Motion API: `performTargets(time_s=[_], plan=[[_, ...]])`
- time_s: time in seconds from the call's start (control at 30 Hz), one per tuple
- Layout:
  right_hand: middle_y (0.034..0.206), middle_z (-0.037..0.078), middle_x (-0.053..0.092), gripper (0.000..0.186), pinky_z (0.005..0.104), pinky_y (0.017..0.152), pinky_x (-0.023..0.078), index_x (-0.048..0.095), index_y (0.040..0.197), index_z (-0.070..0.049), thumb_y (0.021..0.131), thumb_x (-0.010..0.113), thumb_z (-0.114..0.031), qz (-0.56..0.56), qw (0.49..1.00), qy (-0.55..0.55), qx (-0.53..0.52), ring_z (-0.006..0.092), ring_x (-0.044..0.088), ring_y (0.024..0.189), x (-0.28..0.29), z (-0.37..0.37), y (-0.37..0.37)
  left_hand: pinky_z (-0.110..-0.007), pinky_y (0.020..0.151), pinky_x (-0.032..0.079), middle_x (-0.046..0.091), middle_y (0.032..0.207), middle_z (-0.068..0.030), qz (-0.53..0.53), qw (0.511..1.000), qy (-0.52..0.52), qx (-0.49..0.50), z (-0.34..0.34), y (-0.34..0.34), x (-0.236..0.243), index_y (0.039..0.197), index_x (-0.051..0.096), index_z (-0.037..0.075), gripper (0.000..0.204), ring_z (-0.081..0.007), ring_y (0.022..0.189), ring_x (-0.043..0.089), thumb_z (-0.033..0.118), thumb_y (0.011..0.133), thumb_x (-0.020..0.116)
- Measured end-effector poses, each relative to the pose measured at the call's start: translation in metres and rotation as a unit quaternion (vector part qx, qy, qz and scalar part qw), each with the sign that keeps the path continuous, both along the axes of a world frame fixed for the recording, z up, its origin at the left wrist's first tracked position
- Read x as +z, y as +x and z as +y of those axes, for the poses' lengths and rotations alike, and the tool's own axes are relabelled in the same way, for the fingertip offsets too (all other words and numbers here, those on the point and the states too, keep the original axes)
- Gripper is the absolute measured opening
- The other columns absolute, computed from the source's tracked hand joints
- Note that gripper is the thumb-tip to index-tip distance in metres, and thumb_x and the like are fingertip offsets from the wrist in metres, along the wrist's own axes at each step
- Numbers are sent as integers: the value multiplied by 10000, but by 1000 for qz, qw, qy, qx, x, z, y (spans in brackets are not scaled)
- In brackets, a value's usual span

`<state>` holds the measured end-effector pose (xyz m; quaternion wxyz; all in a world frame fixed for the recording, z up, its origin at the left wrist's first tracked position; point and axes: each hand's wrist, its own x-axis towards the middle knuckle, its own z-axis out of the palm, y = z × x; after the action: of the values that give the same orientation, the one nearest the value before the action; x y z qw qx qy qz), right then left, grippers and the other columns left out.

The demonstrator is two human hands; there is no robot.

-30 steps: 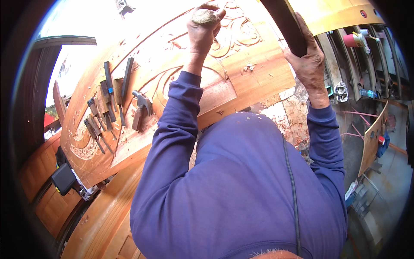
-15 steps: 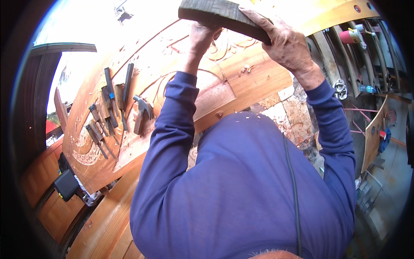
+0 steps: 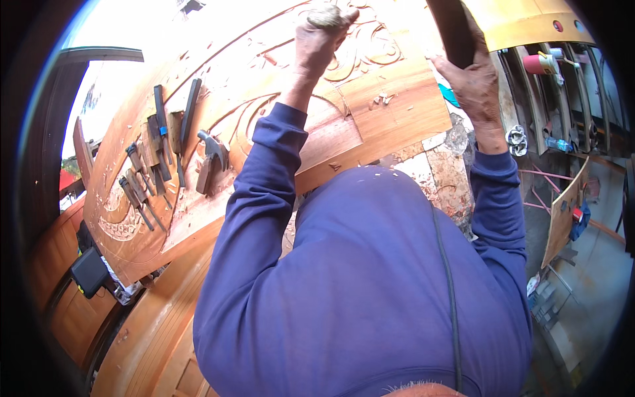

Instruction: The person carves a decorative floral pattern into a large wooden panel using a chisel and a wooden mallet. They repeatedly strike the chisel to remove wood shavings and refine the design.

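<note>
My left hand [image 3: 313,49] is closed around an upright chisel [image 3: 325,16] over the carved wooden panel [image 3: 390,126]. Only the blunt, pale butt of its handle shows above my fist; the blade is hidden. To the right, my right hand [image 3: 475,92] grips a dark wooden block [image 3: 454,30] used like a mallet, raised and apart from the chisel. Its upper end runs out of the picture. Scrolling relief and loose shavings [image 3: 382,99] lie on the panel's surface near my hands.
Several chisels [image 3: 159,142] lie in a bunch on the panel's left part, beside a hammer [image 3: 215,151] and a small wooden block [image 3: 204,175]. A black case [image 3: 89,271] is at the lower left. A red-and-white cup [image 3: 539,64] is among planks at the right.
The dark wooden block has swung from above my left hand to the right and turned steeper, carried by my right hand. My left hand has shifted slightly; the chisel's butt is now uncovered.
</note>
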<state>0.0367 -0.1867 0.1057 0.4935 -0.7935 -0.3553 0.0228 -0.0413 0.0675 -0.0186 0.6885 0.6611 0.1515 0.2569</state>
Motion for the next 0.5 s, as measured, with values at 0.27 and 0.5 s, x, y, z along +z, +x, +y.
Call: performTargets(time_s=[0.27, 0.5], plan=[[1329, 85, 655, 688, 299, 972, 552, 489, 1494, -95, 877, 775, 11, -52, 997, 49, -13, 152, 655, 1145, 14, -8, 6, -216, 455, 278, 703, 833, -57, -34, 983, -174, -51, 4, 10, -11, 996, 676, 54, 105, -40, 510, 377, 158, 1001, 665], [1124, 61, 722, 524, 279, 907, 565, 583, 1361, -68, 885, 803, -64, -34, 998, 38, -36, 139, 694, 1012, 35, -6, 4, -202, 462, 265, 536, 721, 71, -19, 966, -226, -124, 23, 15, -21, 1195, 668, 63, 213, -22, 522, 351, 172, 1012, 663]])
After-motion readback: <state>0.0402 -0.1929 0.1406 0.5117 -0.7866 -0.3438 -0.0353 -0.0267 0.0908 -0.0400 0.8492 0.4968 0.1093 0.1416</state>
